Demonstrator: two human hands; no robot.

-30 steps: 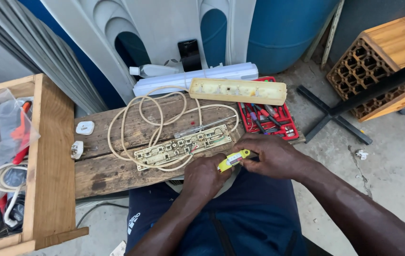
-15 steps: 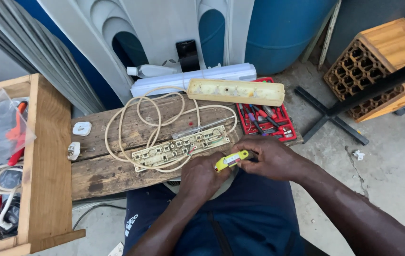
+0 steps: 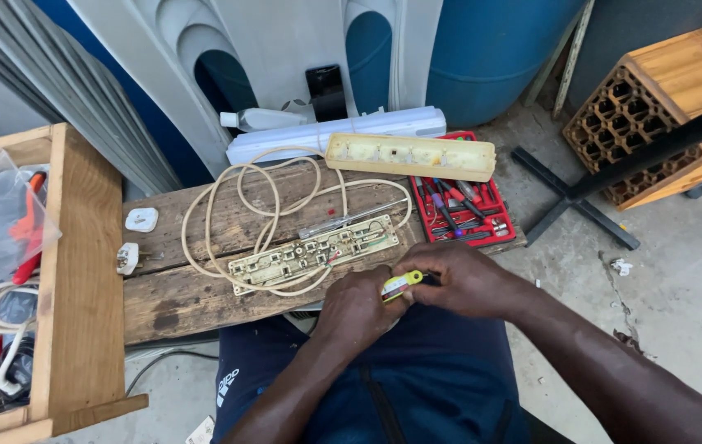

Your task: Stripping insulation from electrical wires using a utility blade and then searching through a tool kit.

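Both my hands meet at the near edge of a worn wooden board (image 3: 195, 296). My right hand (image 3: 458, 279) grips a small yellow-handled tool (image 3: 401, 284), and my left hand (image 3: 357, 308) closes on its other end. Just beyond my hands lies an opened power strip base (image 3: 310, 251) with bare metal contacts, its cream cable (image 3: 228, 214) looped around it. A screwdriver (image 3: 351, 220) lies on the board behind the base. The strip's cream cover (image 3: 410, 156) rests face down at the board's far side.
A red tool case (image 3: 462, 210) of screwdrivers sits right of the board. Two white plug parts (image 3: 133, 238) lie at the board's left end. A wooden crate (image 3: 63, 279) of cables stands left. A hollow clay brick (image 3: 655, 115), a black metal stand (image 3: 573, 197) and a blue barrel (image 3: 491, 49) stand behind.
My hands have stayed together on the yellow tool, shifting only slightly. Nothing on the board has moved.
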